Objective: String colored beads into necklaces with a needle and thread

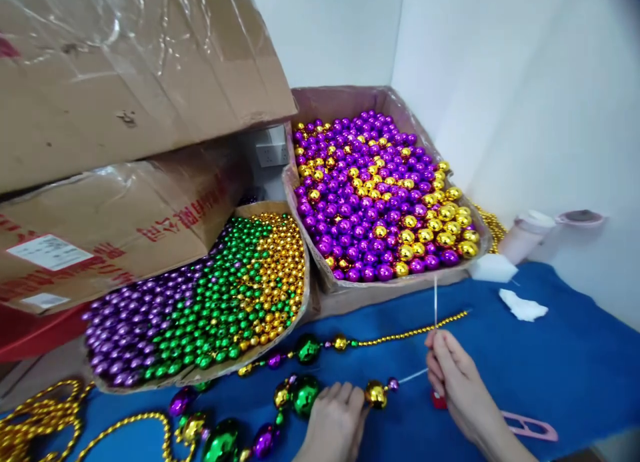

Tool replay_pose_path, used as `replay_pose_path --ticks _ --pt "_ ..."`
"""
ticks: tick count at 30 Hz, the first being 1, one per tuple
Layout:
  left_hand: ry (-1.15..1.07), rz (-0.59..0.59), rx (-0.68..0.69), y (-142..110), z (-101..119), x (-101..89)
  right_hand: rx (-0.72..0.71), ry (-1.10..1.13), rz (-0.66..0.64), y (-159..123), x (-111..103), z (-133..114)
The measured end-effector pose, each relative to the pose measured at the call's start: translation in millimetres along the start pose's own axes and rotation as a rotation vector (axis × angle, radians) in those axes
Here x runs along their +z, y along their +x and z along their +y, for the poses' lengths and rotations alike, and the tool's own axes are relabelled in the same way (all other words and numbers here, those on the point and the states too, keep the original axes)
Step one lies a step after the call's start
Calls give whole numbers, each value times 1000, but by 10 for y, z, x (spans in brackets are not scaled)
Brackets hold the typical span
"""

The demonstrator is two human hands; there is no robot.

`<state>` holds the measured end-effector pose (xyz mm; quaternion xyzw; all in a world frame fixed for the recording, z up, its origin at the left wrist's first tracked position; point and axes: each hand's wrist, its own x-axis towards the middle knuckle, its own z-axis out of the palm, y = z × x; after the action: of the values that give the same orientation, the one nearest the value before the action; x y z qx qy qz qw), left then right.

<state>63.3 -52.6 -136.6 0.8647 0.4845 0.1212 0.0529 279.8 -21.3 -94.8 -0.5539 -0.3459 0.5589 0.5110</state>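
Note:
A strand of shiny beads point(220, 442) in green, gold and purple lies across the blue cloth and runs into my left hand point(336, 415). The fingers of that hand are closed round the strand, between a large green bead point(305, 395) and a gold bead point(376, 394). A small purple bead point(393, 384) sits just past the gold one. From it a white string point(414, 377) stretches to my right hand point(456, 369), which pinches it; the loose end sticks up above the fingers. Behind both hands, another stretch of beads ends in a row of tiny gold beads point(415, 333).
A carton of purple and gold balls point(325, 282) stands at the back, beside a box of smaller beads point(300, 329). Large cardboard boxes point(125, 82) fill the left. Gold bead chains point(40, 415), a pink-handled tool point(533, 425), white tissue point(523, 307) and a cup point(527, 235) surround the workspace.

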Motion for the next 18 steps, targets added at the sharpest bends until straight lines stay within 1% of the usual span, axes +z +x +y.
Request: replay_pose_path --ticks 3,6,10,14,16,18 --pt "66 29 21 -46 -68 -20 10 30 13 51 27 -23" --pt "127 46 43 -98 -97 -49 -29 70 54 108 -48 -57" --pt "165 16 74 -172 -147 -125 -125 154 146 208 -280 -116" --pt "192 -9 18 -235 -176 -207 -217 249 307 318 -517 -226" --pt "182 -2 8 -274 -186 -286 -249 264 334 337 -548 -260" --pt "161 30 34 -372 -253 -451 -251 248 310 315 -496 -245"
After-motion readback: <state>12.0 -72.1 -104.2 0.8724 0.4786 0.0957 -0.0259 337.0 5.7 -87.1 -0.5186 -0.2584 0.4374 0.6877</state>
